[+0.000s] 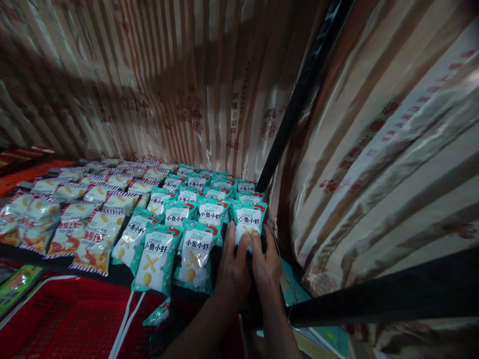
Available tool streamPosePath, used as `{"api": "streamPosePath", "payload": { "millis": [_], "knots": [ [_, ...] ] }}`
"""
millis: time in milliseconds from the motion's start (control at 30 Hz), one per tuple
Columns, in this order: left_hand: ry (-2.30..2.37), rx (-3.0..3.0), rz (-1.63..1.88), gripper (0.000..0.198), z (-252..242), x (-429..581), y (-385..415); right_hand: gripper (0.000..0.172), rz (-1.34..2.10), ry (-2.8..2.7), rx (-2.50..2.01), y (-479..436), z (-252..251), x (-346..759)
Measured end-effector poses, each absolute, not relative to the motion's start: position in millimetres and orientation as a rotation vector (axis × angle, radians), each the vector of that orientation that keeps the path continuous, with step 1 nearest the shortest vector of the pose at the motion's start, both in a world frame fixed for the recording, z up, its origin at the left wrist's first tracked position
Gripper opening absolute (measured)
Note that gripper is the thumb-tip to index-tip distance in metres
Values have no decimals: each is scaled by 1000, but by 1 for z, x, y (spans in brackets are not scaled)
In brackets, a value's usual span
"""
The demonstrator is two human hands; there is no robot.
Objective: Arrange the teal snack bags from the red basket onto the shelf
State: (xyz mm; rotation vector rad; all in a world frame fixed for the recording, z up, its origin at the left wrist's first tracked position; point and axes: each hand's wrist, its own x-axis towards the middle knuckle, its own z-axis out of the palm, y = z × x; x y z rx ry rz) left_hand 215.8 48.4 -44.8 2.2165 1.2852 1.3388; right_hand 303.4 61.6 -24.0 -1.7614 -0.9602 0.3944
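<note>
Both hands are at the right end of a dark shelf. My left hand (234, 262) and my right hand (266, 257) grip the lower part of one teal-and-white snack bag (249, 214) from its two sides, thumbs on its front. The bag leans upright in the rightmost row. To the left stand several matching teal bags, among them a front one (155, 257) and another (196, 254) beside it. Further left, rows of white snack bags (97, 234) with striped edges fill the shelf.
A red plastic basket (71, 319) with white handles sits below the shelf front. A teal packet (159, 314) lies at its right side. A black post (299, 104) and a black bar (389, 286) bound the right side. Striped sheeting (168, 85) hangs behind.
</note>
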Motion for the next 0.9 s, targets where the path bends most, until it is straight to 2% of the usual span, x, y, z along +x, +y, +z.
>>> {"api": "streamPosePath", "payload": {
  "millis": [400,733,900],
  "knots": [
    [1364,2202,1245,46,-42,217,53,69,352,-961,-1739,65,-34,305],
    [1405,2317,1353,56,-46,220,54,64,228,-1100,-1709,66,-43,306],
    [1384,2327,1325,53,-44,219,53,61,184,-1107,-1679,66,-46,306]
  ]
}}
